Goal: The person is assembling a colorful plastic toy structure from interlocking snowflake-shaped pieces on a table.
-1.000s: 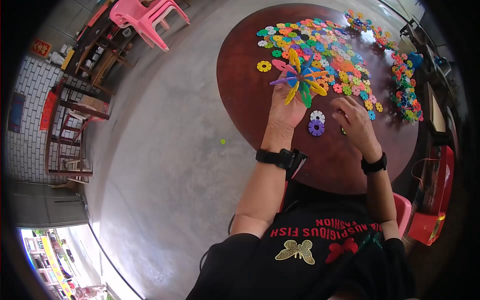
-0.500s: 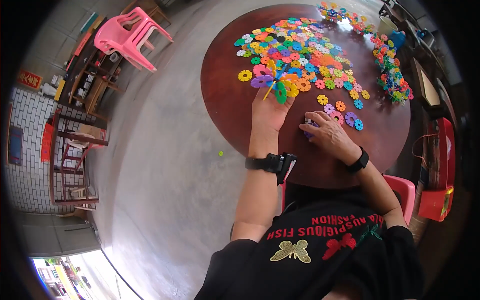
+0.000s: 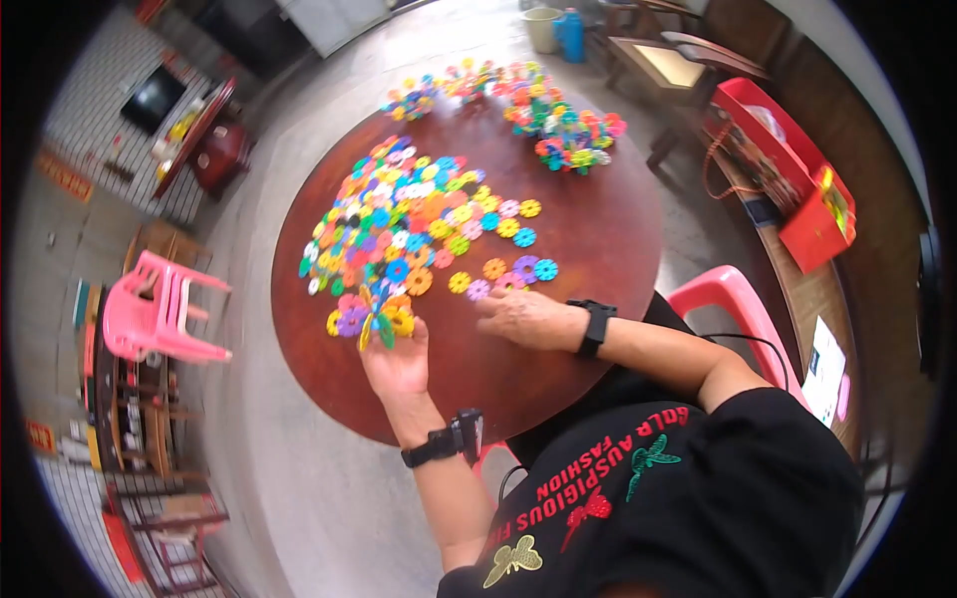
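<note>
Far left: red wall sign (image 3: 65, 176) with pale marks, too blurred to read. Below: stacked pink plastic armchairs (image 3: 164, 309). Upper left: dark screen (image 3: 153, 98) against white brick wall, near red-edged side table (image 3: 197, 135) bearing yellow items, too small to identify.

Middle: round red-brown table (image 3: 498, 384), carrying a broad heap of loose notched plastic flower discs (image 3: 399, 219), many colours, overlapping, thinning to singles toward the right.

Left hand (image 3: 397, 364) over near-left part of table, palm up, fingers closed in on a flower-like assembly (image 3: 379, 317) of interlocked discs; purple, yellow, blue and green among the petals. Around left wrist: black strap (image 3: 444, 442) with boxy device.

Along far side of table: curved row of assembled disc clusters (image 3: 538, 110), mixed colours.

Lower middle: black T-shirt (image 3: 718, 498) with red block lettering, partly lost in folds, plus gold, red and green butterfly motifs.

Right hand (image 3: 533, 319) low over table, palm down, just beside a pink disc (image 3: 508, 281). Fingers bent, drawn together; cannot tell whether holding anything underneath. Black watch (image 3: 596, 329) at wrist.

Beyond table, on floor: cream bucket (image 3: 543, 30), contents unclear; blue jug (image 3: 570, 37) just beside. Farther right: pink plastic chair (image 3: 738, 309); open red bag (image 3: 758, 140) with cord handle, white item (image 3: 768, 122) inside; smaller red box (image 3: 819, 234) with yellow-green packet (image 3: 835, 199) showing. Lower right: white sheet (image 3: 824, 374), print too small to read.
</note>
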The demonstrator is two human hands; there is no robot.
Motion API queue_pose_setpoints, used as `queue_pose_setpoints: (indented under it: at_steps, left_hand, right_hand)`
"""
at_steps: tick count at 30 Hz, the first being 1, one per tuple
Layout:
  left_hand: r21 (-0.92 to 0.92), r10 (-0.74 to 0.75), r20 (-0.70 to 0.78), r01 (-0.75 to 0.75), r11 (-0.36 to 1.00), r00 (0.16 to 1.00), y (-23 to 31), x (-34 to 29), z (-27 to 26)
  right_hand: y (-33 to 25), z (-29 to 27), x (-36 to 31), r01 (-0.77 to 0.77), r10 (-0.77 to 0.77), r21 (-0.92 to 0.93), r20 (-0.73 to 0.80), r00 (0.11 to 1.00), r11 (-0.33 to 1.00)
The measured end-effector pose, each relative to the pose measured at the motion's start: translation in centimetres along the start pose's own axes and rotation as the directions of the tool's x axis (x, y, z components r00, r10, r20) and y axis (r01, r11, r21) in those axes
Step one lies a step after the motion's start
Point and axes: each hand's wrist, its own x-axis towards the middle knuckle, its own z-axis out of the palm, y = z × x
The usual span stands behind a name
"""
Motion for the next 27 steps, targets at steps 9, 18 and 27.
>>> queue_pose_setpoints:
  at_steps: [9, 18, 27]
  left_hand:
    - [-0.099, -0.151, 0.000, 0.150, 0.984, 0.989, -3.4, 0.5, 1.4]
    - [-0.128, -0.095, 0.147, 0.114, 0.985, 0.985, -2.2, 0.2, 1.8]
    - [-0.117, -0.043, 0.105, 0.056, 0.992, 0.994, -3.0, 0.1, 3.5]
  right_hand:
    - [-0.8, -0.6, 0.6, -0.127, 0.128, -0.029, 0.046, 0.991, 0.991]
    - [-0.3, 0.3, 0.6, -0.115, 0.088, -0.364, -0.091, 0.992, 0.924]
    - [1.1, -0.7, 1.0, -0.150, 0.175, -0.182, 0.135, 0.975, 0.972]
